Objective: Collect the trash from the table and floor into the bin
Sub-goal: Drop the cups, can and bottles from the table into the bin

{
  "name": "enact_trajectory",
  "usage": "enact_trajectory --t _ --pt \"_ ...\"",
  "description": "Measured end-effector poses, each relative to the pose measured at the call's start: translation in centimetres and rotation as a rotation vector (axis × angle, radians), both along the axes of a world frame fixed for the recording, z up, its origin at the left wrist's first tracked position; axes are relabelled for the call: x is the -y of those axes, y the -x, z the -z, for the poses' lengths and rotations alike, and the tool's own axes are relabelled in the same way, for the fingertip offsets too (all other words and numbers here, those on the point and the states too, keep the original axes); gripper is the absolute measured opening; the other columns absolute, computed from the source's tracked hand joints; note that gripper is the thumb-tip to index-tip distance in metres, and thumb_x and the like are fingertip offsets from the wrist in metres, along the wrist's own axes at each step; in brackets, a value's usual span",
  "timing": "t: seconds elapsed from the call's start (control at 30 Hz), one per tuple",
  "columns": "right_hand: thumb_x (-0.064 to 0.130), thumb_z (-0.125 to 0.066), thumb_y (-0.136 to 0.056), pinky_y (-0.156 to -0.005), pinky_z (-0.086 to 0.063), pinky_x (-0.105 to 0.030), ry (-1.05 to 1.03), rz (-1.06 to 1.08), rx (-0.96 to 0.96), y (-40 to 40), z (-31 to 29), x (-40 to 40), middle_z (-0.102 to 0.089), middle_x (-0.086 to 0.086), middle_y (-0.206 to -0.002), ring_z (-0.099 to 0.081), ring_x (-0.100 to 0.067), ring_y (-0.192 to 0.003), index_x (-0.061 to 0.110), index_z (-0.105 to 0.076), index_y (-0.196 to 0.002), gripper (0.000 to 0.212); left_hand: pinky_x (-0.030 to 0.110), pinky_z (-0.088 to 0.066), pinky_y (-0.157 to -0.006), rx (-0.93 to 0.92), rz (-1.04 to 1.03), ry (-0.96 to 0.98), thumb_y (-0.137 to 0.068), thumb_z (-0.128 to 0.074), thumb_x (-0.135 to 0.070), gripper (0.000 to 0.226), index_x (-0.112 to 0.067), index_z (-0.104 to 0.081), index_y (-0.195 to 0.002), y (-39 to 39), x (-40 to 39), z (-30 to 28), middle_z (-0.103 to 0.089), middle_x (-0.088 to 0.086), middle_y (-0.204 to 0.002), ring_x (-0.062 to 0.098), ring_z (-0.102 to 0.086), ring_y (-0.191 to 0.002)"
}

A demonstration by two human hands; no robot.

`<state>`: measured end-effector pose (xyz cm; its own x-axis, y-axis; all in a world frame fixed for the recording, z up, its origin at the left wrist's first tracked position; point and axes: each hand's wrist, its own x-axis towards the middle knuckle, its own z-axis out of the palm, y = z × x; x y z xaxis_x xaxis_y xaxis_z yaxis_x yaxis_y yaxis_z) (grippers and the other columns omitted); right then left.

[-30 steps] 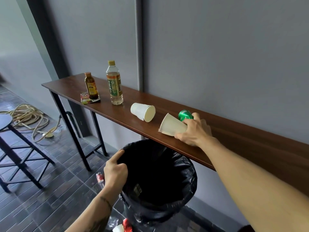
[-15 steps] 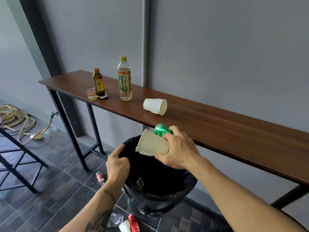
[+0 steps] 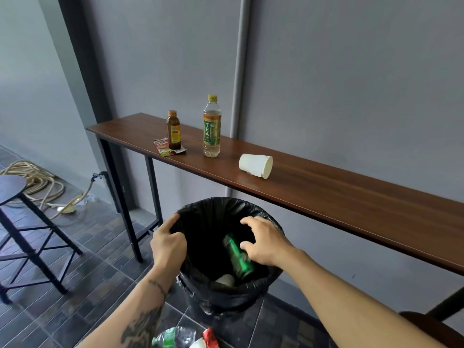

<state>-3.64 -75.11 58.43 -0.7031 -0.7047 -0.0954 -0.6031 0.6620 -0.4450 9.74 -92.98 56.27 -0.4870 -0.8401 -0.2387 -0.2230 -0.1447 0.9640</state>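
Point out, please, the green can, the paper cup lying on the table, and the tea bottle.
green can [image 3: 238, 257]: head view, on its side wall, inside the bin.
paper cup [image 3: 253, 165]: head view, on its white side wall.
tea bottle [image 3: 212, 129]: head view, on its label.

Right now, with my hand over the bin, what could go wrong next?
The paper cup lies on its side near the table edge; a hasty grab may roll it off. The left hand holds only the bin liner, which might slip. The crushed plastic bottle underfoot could trip you.
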Motion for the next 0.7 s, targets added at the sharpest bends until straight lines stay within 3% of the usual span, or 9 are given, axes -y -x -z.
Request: enact_trajectory --t 0.23,0.3,0.43,0.7 --pt "0.025 -0.064 -0.082 -0.097 -0.046 -0.038 0.176 -0.023 -0.166 3.5 -4.9 1.6 -0.054 0.001 -0.127 -0.052 -0.021 -0.119 0.024 -0.051 -0.134 0.053 0.02 -0.033 -0.032 -0.001 -0.021 0.011 -0.076 -0.034 0.013 0.079 -0.025 -0.06 -0.14 0.6 1.5 -0.7 -0.072 0.011 -0.09 0.011 -0.035 -0.035" --pt "0.028 -0.064 -0.082 -0.101 -0.043 -0.041 0.161 -0.003 -0.212 5.5 -6.1 2.0 -0.047 -0.001 -0.136 -0.044 -0.024 -0.126 0.025 -0.046 -0.137 0.058 0.021 -0.035 -0.033 0.0 -0.035 0.014 -0.075 -0.034 0.013 0.079 -0.025 -0.06 -0.14 0.9 1.8 -0.6 -0.073 0.011 -0.093 0.012 -0.037 -0.037" --pt "0.035 -0.066 -0.08 -0.103 -0.04 -0.044 0.07 0.093 -0.284 9.5 -7.5 2.9 -0.034 -0.004 -0.141 -0.035 -0.029 -0.129 0.025 -0.034 -0.143 0.071 0.02 -0.034 -0.032 0.014 -0.08 0.031 -0.075 -0.035 0.014 0.08 -0.026 -0.062 -0.138 1.6 2.2 -0.3 -0.072 0.01 -0.079 0.014 -0.038 -0.037" --pt "0.047 -0.072 -0.075 -0.1 -0.044 -0.044 0.032 0.105 -0.303 17.3 -6.7 5.3 -0.033 -0.005 -0.14 -0.038 -0.031 -0.129 0.03 -0.027 -0.146 0.086 0.023 -0.041 -0.036 0.067 -0.248 0.036 -0.074 -0.04 0.008 0.075 -0.027 -0.064 -0.136 4.6 2.9 0.5 -0.076 0.014 -0.101 0.016 -0.047 -0.041"
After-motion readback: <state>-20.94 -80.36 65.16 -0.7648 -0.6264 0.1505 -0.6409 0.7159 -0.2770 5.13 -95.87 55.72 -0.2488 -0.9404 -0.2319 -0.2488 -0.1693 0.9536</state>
